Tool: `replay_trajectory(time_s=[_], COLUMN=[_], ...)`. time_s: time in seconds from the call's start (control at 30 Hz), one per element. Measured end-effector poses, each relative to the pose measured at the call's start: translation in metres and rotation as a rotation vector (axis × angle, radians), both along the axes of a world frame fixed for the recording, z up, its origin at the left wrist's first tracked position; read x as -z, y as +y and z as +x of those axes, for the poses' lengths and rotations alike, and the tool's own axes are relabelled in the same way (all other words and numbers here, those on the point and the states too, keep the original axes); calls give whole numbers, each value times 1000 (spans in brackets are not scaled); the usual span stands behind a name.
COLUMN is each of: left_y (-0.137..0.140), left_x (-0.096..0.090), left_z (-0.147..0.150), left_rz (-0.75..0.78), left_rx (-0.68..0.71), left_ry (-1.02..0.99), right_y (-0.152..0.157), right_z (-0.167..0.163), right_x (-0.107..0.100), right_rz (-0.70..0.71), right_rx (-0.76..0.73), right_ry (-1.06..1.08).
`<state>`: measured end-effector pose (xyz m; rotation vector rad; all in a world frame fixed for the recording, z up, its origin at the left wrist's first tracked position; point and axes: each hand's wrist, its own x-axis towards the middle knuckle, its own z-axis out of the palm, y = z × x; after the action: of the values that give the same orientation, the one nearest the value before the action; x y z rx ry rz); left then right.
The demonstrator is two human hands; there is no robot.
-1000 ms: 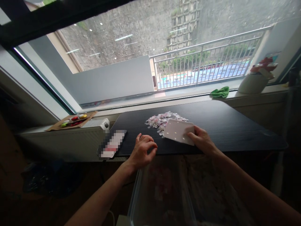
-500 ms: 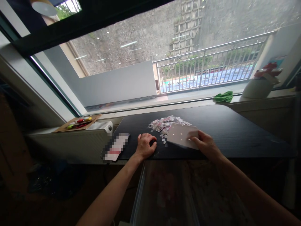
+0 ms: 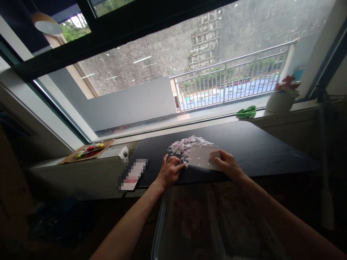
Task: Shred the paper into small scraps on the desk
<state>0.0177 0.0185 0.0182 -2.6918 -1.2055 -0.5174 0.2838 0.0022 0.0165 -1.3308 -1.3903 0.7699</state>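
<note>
Over the dark tabletop (image 3: 235,137), my right hand (image 3: 227,162) grips the right end of a flat, pale rectangular card (image 3: 203,157) with small shiny spots. Its left edge reaches the near side of a heap of small paper scraps (image 3: 184,144), mostly white with some pinkish ones. Left of the card, my left hand (image 3: 170,169) rests on the table with its fingers apart. The thumb tip is at a few loose scraps beside the heap; whether it presses on one I cannot tell. Part of the heap is hidden behind the card.
A blurred-out flat object (image 3: 134,175) lies at the table's left edge. Below the front edge stands a clear plastic bin (image 3: 159,231), its contents dim. On the sill are a green cloth (image 3: 246,112) and a spray bottle (image 3: 282,97). A radiator (image 3: 114,155) is at left.
My left hand has gone from curled to spread, its thumb reaching to the loose scraps. The card remains in my right hand at the heap. The camera view has shifted slightly.
</note>
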Motion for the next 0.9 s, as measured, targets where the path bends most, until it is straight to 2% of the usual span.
replay_trajectory(time_s=[0.33,0.57,0.77,0.9], left_y=[2,2,3,2], left_x=[7,7,9,8], left_z=[-6,-6,-6,-6], left_rz=[128,131,166,162], left_rx=[47,46,59,59], left_ry=[-84,-84,-94,-87], right_y=[5,1,2,2], right_z=[-5,-5,-8,-8], right_x=[7,4,6,6], right_rz=[29,53,47,68], right_rx=[-155,-1,-151,-115], right_ry=[90,20,96,18])
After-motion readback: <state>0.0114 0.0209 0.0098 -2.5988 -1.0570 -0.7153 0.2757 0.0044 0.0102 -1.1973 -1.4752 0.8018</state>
